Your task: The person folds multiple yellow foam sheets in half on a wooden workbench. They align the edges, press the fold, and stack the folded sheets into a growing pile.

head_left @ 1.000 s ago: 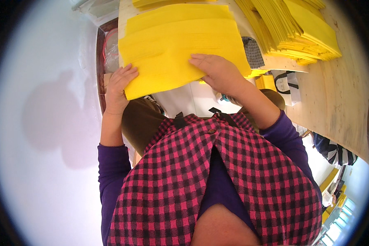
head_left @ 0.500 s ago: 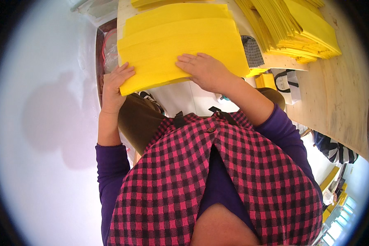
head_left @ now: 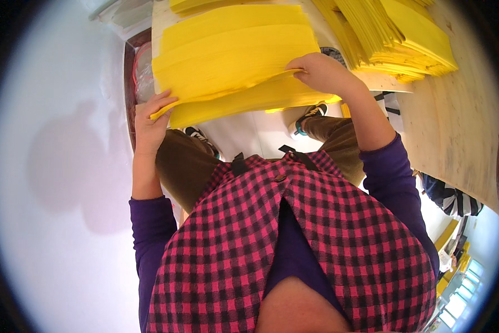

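A flat yellow fabric sheet [head_left: 232, 53] lies in front of me on a pile of like sheets, its near edge lifted along its length. At the left end of that edge, my left hand [head_left: 152, 119] is closed with the sheet's corner between thumb and fingers. My right hand [head_left: 322, 74] pinches the same edge near its right end. Below the raised edge, another yellow layer [head_left: 244, 102] shows, overhanging the table's front. The fingertips of my right hand are partly hidden behind the hand.
Thick stacks of folded yellow fabric [head_left: 399, 41] stand at the back right of the wooden table [head_left: 454, 119]. A dark grey textured piece [head_left: 332, 54] lies right of the sheet. A white wall [head_left: 55, 166] is close on my left. Beneath the table are my shoes [head_left: 310, 114].
My right hand has moved right and taken hold of the sheet's near edge. Both hands lay on the sheet before; now the edge is raised and the layer below shows.
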`<state>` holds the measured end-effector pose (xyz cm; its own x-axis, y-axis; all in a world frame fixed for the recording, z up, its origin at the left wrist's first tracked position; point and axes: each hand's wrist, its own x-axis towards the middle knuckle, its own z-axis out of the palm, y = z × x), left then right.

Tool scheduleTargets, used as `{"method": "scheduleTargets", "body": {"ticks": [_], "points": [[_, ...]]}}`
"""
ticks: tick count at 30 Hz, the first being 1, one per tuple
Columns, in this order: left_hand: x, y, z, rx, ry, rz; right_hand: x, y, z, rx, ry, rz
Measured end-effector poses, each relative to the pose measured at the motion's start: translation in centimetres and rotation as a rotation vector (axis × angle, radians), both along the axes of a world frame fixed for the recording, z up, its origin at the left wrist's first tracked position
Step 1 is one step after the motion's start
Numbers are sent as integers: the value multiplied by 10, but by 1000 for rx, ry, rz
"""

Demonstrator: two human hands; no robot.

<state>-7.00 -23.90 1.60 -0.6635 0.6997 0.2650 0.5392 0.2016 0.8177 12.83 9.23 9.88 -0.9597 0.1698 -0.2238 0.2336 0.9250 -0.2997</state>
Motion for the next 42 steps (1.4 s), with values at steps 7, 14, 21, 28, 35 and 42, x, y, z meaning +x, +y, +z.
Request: {"method": "scheduleTargets", "body": {"ticks": [7, 14, 21, 28, 35, 42], "points": [[0, 1, 1, 14, 305, -28, 8, 15, 6, -159, -15, 110], [2, 0, 1, 31, 474, -35, 3, 1, -11, -401, 42, 175], [3, 2, 3, 11, 471, -83, 8, -20, -36, -156, 234, 223], [4, -1, 5, -32, 540, -90, 9, -29, -37, -120, 274, 202], [1, -3, 1, -23, 559, -109, 5, -34, -37, -83, 265, 161], [-1, -6, -2, -7, 539, -124, 2, -41, -40, 65, 323, 162]]}}
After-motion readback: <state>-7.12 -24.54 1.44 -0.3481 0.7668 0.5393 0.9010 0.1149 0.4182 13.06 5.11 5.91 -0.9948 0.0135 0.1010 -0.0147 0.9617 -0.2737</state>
